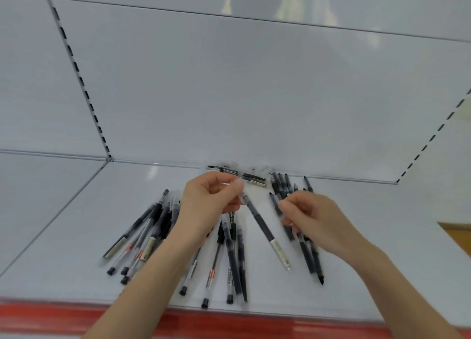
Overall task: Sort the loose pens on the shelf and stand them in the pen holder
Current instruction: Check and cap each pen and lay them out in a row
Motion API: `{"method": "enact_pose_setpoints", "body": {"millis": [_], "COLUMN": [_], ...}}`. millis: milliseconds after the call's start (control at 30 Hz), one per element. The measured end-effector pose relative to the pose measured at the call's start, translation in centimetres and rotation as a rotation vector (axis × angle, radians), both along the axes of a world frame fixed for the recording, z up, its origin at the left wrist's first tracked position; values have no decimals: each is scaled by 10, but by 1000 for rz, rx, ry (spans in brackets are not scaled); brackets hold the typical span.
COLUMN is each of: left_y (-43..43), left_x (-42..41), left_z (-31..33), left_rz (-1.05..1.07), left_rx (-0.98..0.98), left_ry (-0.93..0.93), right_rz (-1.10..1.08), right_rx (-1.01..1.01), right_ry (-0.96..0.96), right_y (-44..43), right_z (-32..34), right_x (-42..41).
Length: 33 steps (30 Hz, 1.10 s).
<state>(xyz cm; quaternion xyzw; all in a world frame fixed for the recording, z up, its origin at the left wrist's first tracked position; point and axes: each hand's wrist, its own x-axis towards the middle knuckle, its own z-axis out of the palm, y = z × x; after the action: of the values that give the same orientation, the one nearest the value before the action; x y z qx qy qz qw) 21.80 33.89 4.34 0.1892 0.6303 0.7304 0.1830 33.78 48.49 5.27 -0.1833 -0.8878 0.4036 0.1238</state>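
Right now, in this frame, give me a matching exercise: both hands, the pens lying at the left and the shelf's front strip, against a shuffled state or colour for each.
Things
1 left hand
2 right hand
3 leftmost pile of pens
4 front edge strip

States
A red
B grips a bundle of pens
C lies loose on the shelf
D pinches one pen by its upper end

Pairs: 1-D, 2-B, 3-C, 4-A
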Motion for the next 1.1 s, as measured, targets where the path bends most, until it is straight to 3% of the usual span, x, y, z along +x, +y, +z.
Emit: {"method": "enact_pose_setpoints", "body": {"millis": [100,267,467,633,767,933,1100], "left_y": [-5,-13,-17,-8,8,22,22], "left_x": [-4,-10,-21,-65,-94,-103,-101], "left_z": [-8,-17,-17,-13,-19,-23,-20], "left_rz": [45,65,111,177,115,61,58], "left_rx": [-185,-638,-763,-793,-904,-1040,-961], "left_ry": [156,530,649,681,690,694,710], "right_rz": [-88,-60,-12,-81,-143,-108,-104], "right_rx": [192,458,621,312,185,117,42], "right_ry": [-47,-266,-385,-186,-9,-36,-32], "right_y": [17,14,4,13,19,20,18], "right_z": [-10,-18,-19,-18,-9,-13,-13], "right_x": [-11,-35,-45,-40,-34,-24,-18]}}
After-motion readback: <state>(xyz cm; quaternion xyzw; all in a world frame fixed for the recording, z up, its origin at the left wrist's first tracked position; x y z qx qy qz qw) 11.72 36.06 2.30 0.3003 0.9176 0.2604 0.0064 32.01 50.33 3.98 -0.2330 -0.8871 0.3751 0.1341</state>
